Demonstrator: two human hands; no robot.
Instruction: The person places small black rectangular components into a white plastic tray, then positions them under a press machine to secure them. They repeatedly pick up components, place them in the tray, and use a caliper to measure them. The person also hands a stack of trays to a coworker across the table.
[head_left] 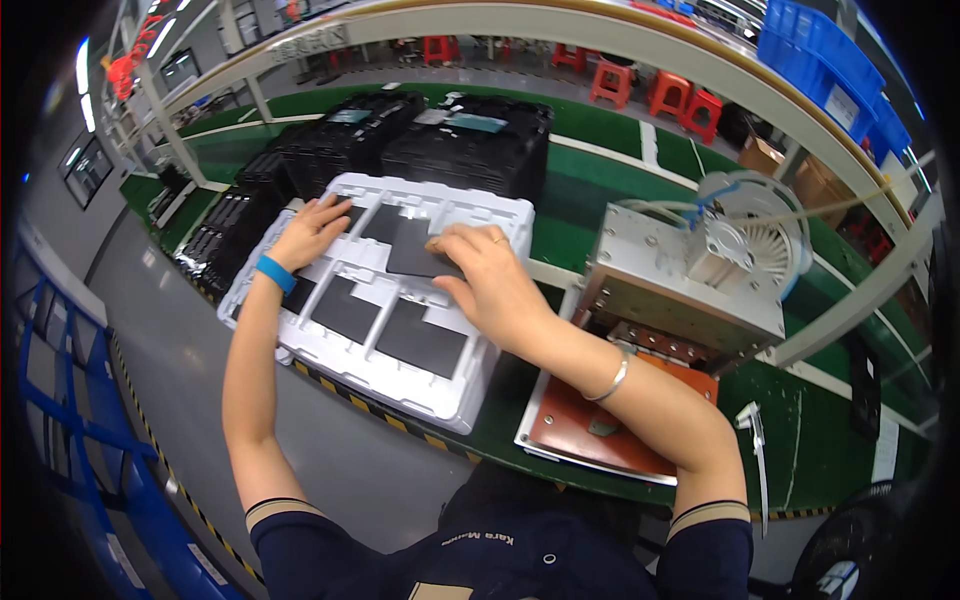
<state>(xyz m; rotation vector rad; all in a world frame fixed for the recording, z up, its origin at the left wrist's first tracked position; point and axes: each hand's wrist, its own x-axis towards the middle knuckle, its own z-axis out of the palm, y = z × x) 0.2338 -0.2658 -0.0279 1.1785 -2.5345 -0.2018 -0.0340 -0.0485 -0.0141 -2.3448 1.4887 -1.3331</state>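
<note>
A white moulded plastic tray holds several flat dark grey rectangular pieces, each with a notched edge, in its compartments. One dark grey piece sits tilted over a far right compartment, its near edge over the tray's middle ridge. My right hand pinches that piece at its right side with thumb and fingers. At the tray's far left, my left hand lies with fingers stretched out, the tips at another dark piece. Two more pieces, a left one and a right one, rest in the near row.
Stacked black trays stand behind the white tray on a green bench. To the right is a metal press with an orange-brown plate beneath. A caliper lies farther right; blue bins sit on the upper shelf.
</note>
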